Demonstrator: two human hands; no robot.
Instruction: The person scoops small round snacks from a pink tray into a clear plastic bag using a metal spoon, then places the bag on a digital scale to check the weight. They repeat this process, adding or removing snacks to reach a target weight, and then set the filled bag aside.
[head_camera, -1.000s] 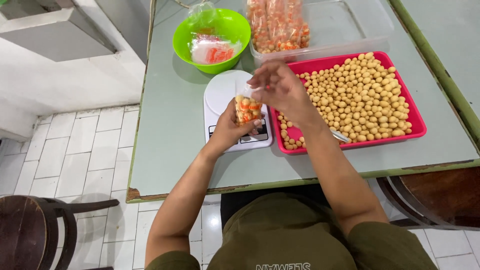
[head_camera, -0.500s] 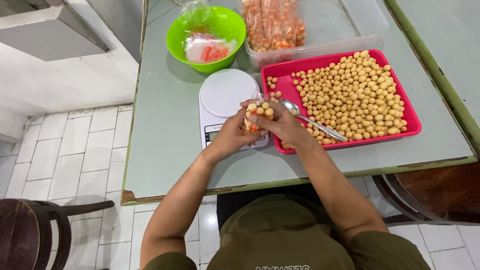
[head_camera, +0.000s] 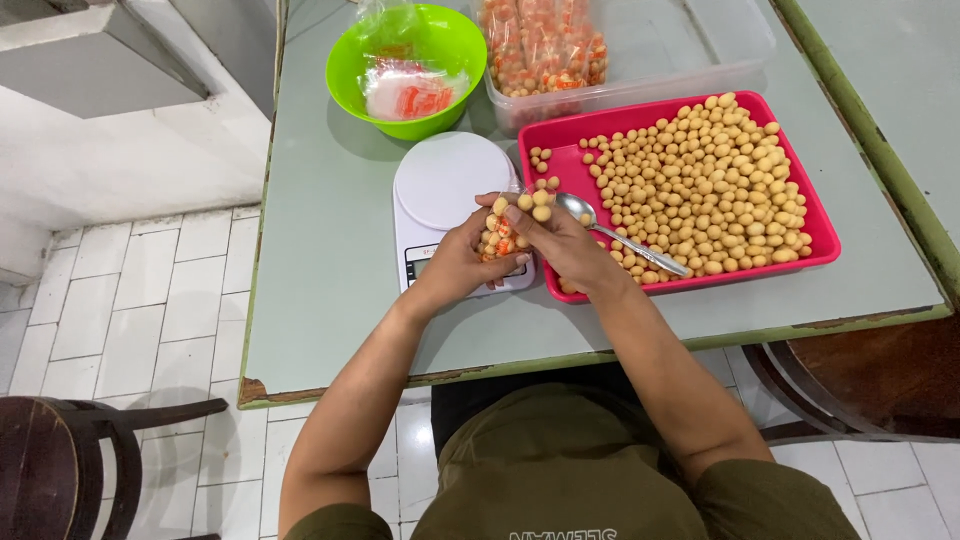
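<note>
— Where are the hands?

— Both meet in the middle of the frame, above the front edge of a white kitchen scale (head_camera: 447, 190). The left hand (head_camera: 462, 262) is cupped around a small clear bag of round snacks (head_camera: 503, 235), fingers wrapped under and around it. The right hand (head_camera: 560, 240) closes on the same bag from the right, with a few tan balls resting at its fingertips at the bag's mouth.

— So neither hand is spread wide?

— No, both are curled tight on the bag.

— What lies beside them?

— Just right of the hands sits a red tray (head_camera: 815, 215) heaped with tan snack balls (head_camera: 705, 180). A metal spoon (head_camera: 620, 235) lies in the tray's lower left part, its bowl close to the right hand.

— And further up?

— At the top centre, a green bowl (head_camera: 455, 50) holds clear plastic wrappers with orange print. To its right, a clear plastic tub (head_camera: 730, 45) holds filled packets. All of it stands on a pale green counter (head_camera: 320, 250).

— Anything off the counter?

— A dark wooden chair (head_camera: 60, 470) at the lower left, on white floor tiles.
</note>
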